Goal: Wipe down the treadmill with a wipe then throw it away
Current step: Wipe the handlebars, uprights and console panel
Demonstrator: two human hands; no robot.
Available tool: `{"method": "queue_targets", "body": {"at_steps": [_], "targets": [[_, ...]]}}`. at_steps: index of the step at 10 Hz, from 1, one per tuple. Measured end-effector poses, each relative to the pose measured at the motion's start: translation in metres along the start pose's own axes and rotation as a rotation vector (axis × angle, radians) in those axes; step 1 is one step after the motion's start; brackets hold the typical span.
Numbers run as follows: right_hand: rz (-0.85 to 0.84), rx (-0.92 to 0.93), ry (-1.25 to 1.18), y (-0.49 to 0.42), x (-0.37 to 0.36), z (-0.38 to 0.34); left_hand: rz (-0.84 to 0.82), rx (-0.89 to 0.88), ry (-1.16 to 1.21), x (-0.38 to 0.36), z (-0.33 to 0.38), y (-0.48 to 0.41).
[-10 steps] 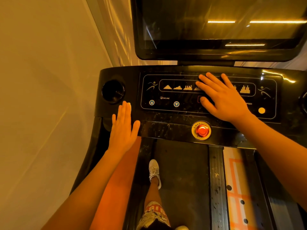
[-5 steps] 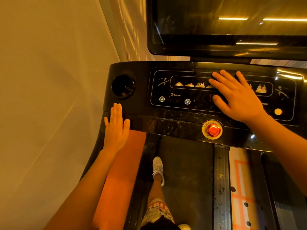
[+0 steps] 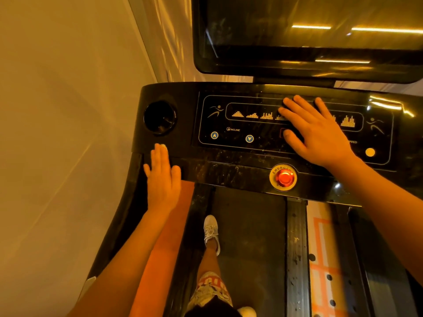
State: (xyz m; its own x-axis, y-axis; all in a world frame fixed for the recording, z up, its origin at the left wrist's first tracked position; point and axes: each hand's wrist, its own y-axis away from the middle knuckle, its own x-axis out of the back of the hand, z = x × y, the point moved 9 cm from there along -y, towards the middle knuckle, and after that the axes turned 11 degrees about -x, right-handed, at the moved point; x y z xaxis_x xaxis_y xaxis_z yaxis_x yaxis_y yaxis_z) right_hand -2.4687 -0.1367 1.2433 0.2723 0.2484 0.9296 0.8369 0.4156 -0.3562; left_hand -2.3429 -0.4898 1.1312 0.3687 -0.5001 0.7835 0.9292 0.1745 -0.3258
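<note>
The cup holder lies left of the control panel, the emergency button before it, the screen behind.

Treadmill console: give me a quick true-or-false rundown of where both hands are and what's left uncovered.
1. The right hand lies flat on the control panel. True.
2. The left hand covers the red emergency button. False: it rests flat on the console at its left corner, below the cup holder; the button is uncovered.
3. The screen above is dark. True.
4. No foot is on the belt. False: a white shoe stands on it.
</note>
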Motion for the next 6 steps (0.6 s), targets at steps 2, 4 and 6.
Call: {"method": "queue_targets", "body": {"at_steps": [2,4,6], "targets": [[0.002,0.004,0.0,-0.001,-0.001,0.0,0.023,0.051,0.015,0.004,-0.018,-0.005],[0.009,0.007,-0.009,0.001,0.002,0.001,-0.046,-0.034,0.009,-0.009,0.015,0.01],[0.007,0.008,-0.012,0.0,0.001,-0.001,-0.145,-0.136,-0.096,-0.003,0.006,0.0]]}}
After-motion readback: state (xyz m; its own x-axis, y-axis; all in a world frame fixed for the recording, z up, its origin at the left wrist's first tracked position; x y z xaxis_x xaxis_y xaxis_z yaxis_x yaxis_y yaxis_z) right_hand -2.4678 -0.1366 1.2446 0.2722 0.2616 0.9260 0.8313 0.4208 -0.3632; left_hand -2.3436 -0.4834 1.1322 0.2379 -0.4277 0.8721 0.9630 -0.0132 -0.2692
